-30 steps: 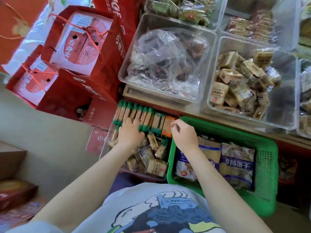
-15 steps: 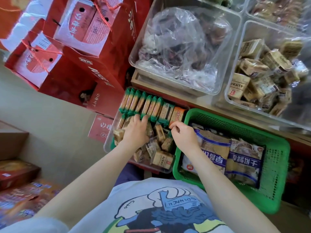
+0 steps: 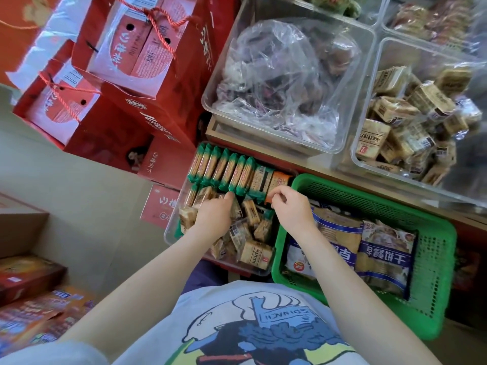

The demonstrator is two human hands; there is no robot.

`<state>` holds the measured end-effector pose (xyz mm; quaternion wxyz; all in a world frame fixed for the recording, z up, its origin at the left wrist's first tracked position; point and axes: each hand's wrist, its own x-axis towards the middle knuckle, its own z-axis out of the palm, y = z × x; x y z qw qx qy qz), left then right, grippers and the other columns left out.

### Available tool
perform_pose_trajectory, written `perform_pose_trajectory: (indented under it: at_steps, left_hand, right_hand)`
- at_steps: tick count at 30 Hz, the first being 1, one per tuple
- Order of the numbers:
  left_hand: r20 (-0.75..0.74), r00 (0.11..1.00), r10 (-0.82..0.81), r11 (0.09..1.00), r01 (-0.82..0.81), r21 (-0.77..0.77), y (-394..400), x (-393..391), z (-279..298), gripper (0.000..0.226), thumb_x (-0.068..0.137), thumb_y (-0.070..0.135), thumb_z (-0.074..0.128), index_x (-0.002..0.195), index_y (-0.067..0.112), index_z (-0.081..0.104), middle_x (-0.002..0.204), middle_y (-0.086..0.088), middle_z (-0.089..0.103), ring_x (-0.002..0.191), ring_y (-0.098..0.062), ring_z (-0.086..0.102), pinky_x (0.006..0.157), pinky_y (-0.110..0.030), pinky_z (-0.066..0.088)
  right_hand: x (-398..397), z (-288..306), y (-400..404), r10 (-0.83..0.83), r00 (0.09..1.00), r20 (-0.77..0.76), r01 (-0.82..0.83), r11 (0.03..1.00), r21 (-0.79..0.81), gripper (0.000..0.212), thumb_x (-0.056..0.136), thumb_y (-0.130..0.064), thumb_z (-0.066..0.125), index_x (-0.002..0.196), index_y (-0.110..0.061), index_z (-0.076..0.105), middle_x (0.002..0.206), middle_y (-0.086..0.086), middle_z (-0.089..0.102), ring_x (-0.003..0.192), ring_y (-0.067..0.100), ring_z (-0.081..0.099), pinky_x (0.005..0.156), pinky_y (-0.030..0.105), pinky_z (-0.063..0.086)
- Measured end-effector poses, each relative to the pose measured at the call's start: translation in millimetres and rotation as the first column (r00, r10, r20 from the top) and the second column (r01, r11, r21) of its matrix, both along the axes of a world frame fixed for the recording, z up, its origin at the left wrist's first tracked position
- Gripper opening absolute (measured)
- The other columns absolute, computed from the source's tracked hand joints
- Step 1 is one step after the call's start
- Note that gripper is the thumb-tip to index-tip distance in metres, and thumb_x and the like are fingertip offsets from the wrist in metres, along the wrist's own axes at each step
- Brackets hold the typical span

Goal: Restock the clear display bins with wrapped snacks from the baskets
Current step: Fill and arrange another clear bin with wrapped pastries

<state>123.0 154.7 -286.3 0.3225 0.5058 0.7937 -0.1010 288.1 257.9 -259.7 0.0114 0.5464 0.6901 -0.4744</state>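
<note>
A clear bin (image 3: 172, 227) on my lap holds a row of upright green-wrapped biscuit packs (image 3: 224, 167) at its far side and loose tan snack packs (image 3: 254, 252) nearer me. My left hand (image 3: 214, 216) reaches among the loose packs, its thumb against the green row; its fingers are hidden. My right hand (image 3: 291, 208) pinches the near end of an orange-wrapped pack (image 3: 279, 180) standing at the right end of that row. Right of the bin sits a green basket (image 3: 434, 262) with blue-and-white snack bags (image 3: 384, 256).
Above, on a wooden shelf (image 3: 313, 164), stand clear display bins: one (image 3: 350, 30) with crumpled plastic bags, one (image 3: 379, 64) with tan wrapped snacks. Red gift boxes (image 3: 147, 61) are stacked at the left. More boxes (image 3: 29, 275) lie low left on the floor.
The view has shifted down and closer. My left hand slid a little toward me among the loose packs. My right hand stays at the orange pack, fingers pinching it.
</note>
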Motion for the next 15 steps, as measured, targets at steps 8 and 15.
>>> perform_pose_trajectory:
  at_steps: [8,15]
  left_hand:
    - [0.439,0.893,0.100,0.881,-0.284,0.378,7.9,-8.0,58.4,0.042,0.089,0.015,0.070,0.125,0.027,0.053,0.088,0.009,0.063,0.083,-0.010,0.062,0.080,-0.036,0.058]
    - [0.698,0.711,-0.087,0.787,-0.380,0.486,60.9,27.3,127.6,0.038,0.084,0.007,0.076,0.116,0.020,0.059,0.082,0.004,0.069,0.082,-0.012,0.068,0.079,-0.028,0.057]
  right_hand:
    - [-3.3,10.6,2.2,-0.289,0.952,-0.103,0.249,0.924,-0.291,0.023,0.102,-0.020,0.046,0.101,-0.015,0.068,0.092,0.011,0.071,0.075,0.024,0.068,0.077,0.044,0.057]
    - [21.0,83.3,38.6,-0.593,0.713,-0.375,0.080,0.600,-0.796,0.056,0.102,-0.047,0.045,0.135,-0.003,0.054,0.114,0.021,0.064,0.092,0.032,0.068,0.089,0.052,0.054]
